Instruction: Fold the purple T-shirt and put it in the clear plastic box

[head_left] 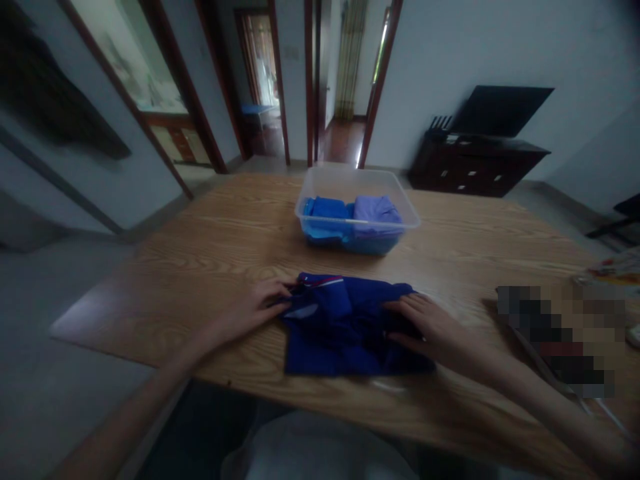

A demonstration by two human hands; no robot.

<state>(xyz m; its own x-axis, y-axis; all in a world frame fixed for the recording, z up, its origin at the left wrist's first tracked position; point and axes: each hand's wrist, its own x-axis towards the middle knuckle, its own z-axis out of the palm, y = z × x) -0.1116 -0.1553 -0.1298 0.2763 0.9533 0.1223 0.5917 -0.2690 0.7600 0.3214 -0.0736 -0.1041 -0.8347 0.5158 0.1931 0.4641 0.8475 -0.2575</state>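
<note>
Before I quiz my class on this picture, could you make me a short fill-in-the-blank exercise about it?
1. The right hand touches a cloth coloured dark ____.
2. The cloth's red-and-white stripe is nearer the person's ____ hand.
3. The clear bin stands on a wooden ____.
4. As pictured, the purple bundle lies to the ____ of the bright blue bundle.

Missing words: blue; left; table; right.

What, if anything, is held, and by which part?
The dark blue garment is touched, left hand at upper left corner, right hand at right side; grip unclear.
</note>
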